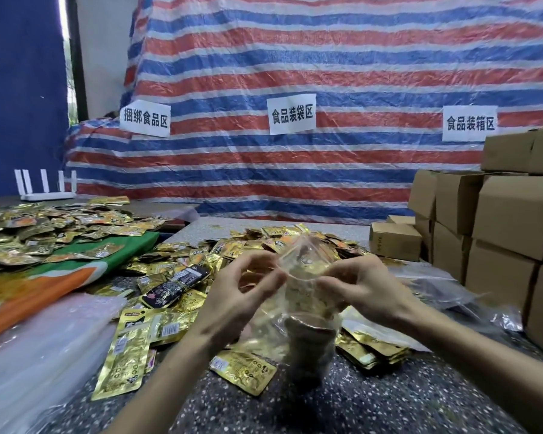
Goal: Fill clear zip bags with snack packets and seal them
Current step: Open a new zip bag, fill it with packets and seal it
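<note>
**Item:** clear zip bag (301,296), held upright above the counter (358,405), centre-front.
**Grip:** left hand (239,296) & right hand (370,286) each pinch its top edge, 1 per side.
**Contents:** gold shows thru the film; inside or behind, can't tell.
**Seal:** not seen closed.
**Status (est.):** early, most work left; gold snack packets (264,242) lie loose in 2 big heaps.
**Around:** 1 black packet (173,286); clear plastic stack (38,346) at left; cardboard boxes (499,220) at right.
**In the way:** loose packets crowd the counter under the bag.
</note>
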A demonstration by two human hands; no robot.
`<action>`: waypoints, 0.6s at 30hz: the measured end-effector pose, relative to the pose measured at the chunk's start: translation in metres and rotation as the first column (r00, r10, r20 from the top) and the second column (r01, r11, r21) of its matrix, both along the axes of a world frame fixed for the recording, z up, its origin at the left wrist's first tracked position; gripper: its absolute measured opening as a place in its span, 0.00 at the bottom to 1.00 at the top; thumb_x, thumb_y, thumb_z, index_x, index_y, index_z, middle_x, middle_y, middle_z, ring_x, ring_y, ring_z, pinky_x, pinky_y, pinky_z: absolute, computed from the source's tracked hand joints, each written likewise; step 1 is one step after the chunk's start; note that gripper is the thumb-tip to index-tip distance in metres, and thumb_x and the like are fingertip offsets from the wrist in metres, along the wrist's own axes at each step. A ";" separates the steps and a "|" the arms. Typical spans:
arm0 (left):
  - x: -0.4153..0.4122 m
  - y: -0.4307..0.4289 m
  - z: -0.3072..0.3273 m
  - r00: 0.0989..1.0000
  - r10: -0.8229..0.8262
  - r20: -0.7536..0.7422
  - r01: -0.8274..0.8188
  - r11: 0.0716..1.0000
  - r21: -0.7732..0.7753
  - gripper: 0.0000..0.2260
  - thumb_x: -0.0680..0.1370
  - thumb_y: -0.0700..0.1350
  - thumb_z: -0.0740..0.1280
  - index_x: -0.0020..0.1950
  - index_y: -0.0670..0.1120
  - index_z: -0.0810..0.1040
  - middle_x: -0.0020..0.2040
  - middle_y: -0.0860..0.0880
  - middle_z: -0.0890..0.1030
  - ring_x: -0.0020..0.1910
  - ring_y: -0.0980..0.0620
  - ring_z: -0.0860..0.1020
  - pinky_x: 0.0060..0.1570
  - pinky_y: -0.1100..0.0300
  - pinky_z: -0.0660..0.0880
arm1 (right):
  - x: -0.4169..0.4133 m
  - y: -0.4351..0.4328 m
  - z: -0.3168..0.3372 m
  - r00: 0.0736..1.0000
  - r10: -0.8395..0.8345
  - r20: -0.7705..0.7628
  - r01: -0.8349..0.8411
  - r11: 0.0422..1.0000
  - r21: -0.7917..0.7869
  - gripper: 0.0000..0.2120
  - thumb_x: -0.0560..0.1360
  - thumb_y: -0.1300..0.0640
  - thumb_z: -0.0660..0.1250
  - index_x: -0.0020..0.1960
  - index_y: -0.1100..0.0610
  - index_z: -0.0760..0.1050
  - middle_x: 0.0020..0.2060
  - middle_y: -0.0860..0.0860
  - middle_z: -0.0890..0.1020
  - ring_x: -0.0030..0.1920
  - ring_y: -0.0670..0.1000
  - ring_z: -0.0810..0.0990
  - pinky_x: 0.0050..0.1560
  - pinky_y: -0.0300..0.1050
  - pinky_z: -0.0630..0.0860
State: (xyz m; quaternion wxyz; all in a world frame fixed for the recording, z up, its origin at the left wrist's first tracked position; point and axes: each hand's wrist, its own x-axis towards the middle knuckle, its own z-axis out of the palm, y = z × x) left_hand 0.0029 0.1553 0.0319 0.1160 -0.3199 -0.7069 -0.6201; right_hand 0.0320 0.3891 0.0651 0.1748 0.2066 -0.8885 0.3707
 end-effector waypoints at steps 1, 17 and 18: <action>0.000 -0.001 -0.001 1.000 0.017 -0.021 -0.018 1.000 -0.015 0.15 0.74 0.56 0.73 0.55 0.49 0.81 0.52 0.53 0.84 0.50 0.54 0.83 0.49 0.58 0.81 | 0.000 0.001 0.002 1.000 0.002 0.008 -0.002 1.000 -0.005 0.05 0.77 0.57 0.71 0.47 0.56 0.86 0.38 0.51 0.86 0.39 0.53 0.85 0.40 0.55 0.83; -0.006 0.003 0.023 0.953 0.294 -0.072 -0.295 0.955 -0.011 0.02 0.79 0.42 0.68 0.47 0.45 0.79 0.45 0.47 0.83 0.45 0.50 0.82 0.49 0.50 0.81 | 0.020 0.038 0.034 0.998 0.058 0.028 -0.062 0.981 0.183 0.04 0.70 0.55 0.76 0.43 0.54 0.86 0.49 0.48 0.82 0.49 0.46 0.82 0.51 0.50 0.82; -0.007 0.001 0.024 0.950 0.302 -0.081 -0.303 0.953 -0.007 0.02 0.79 0.43 0.68 0.47 0.47 0.79 0.44 0.48 0.83 0.44 0.52 0.82 0.48 0.54 0.81 | 0.022 0.041 0.038 0.998 0.063 -0.012 -0.060 0.987 0.150 0.05 0.69 0.54 0.76 0.43 0.55 0.86 0.47 0.49 0.84 0.47 0.48 0.83 0.50 0.50 0.82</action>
